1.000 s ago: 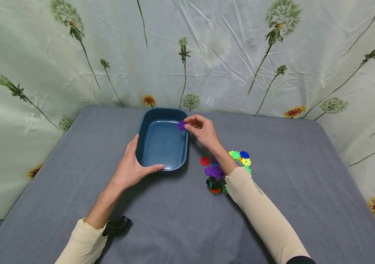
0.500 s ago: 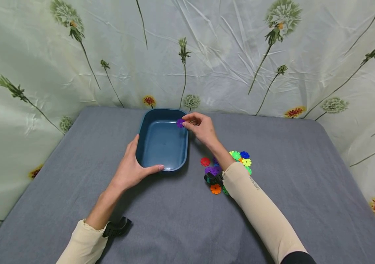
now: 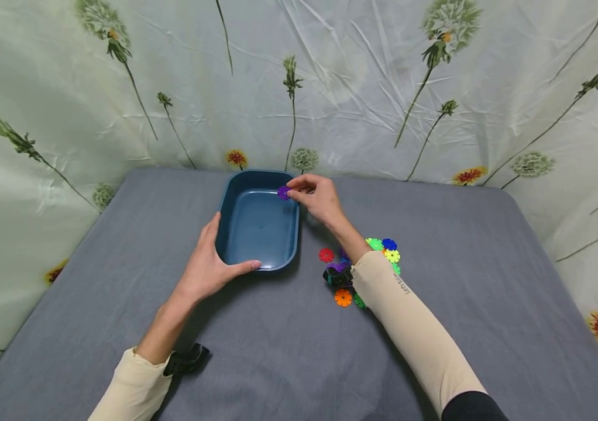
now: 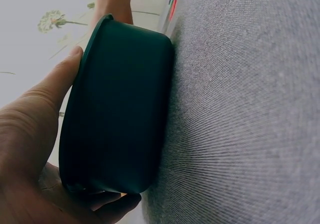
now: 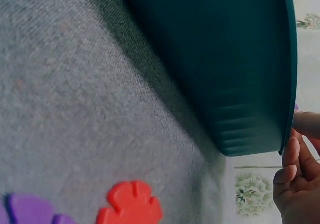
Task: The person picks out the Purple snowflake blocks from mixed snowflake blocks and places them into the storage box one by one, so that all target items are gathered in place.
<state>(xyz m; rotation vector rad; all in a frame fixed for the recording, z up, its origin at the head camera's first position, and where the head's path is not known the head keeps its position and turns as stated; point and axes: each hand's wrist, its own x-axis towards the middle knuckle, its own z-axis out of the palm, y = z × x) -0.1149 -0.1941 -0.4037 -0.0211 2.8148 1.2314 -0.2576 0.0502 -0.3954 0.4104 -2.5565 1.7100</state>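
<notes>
A blue plastic bin stands on the cloth. My left hand grips its near left corner, thumb on the front rim and fingers along the left side. In the left wrist view the thumb lies on the rim of the bin and fingertips show by its lower side. My right hand pinches a purple snowflake disc between thumb and fingers, over the bin's far right corner. In the right wrist view the bin's wall hides nearly all of that disc.
To the right of the bin lies a loose cluster of snowflake discs, among them red, orange, yellow and blue ones. My right forearm partly covers them. A flowered curtain hangs behind the grey cloth.
My right hand has moved slightly left and away from me with the purple snowflake disc, further in over the bin. The left hand keeps its hold on the bin.
</notes>
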